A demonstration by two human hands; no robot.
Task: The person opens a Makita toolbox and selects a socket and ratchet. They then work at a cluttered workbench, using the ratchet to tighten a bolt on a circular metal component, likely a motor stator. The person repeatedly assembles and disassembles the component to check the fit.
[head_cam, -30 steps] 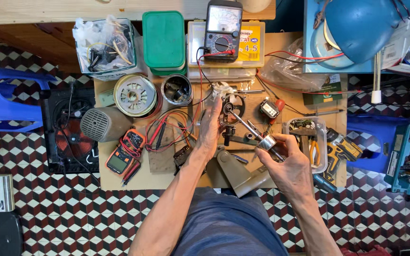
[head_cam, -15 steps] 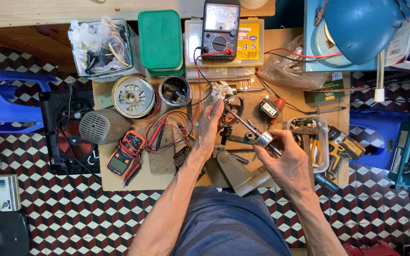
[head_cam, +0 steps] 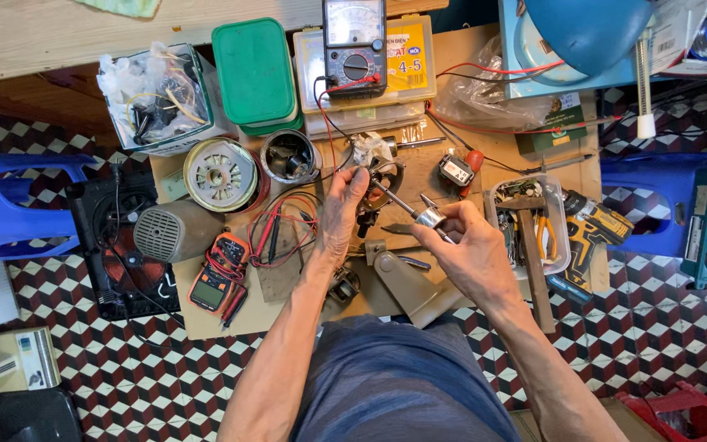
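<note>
My right hand point(head_cam: 472, 254) grips a soldering iron point(head_cam: 419, 211) by its silver collar, its thin tip pointing up and left toward a small motor part point(head_cam: 382, 176) on the wooden board point(head_cam: 288, 295). My left hand point(head_cam: 343, 209) pinches a thin wire or solder right at that tip, fingers closed around it. Red and black leads point(head_cam: 284, 221) run from the part across the board. A black analog multimeter point(head_cam: 354, 45) stands behind, and an orange digital meter point(head_cam: 216, 278) lies at the left.
A round motor stator point(head_cam: 221, 174) and a metal cup point(head_cam: 290, 155) lie at the back left, with a green lidded box point(head_cam: 254, 72) behind. A clear tray point(head_cam: 528, 221) holds a hammer and pliers. A yellow drill point(head_cam: 595, 227) lies right. A blue stool point(head_cam: 6, 209) stands left.
Both hands stay at the motor part with only slight shifts; the view has drifted a little.
</note>
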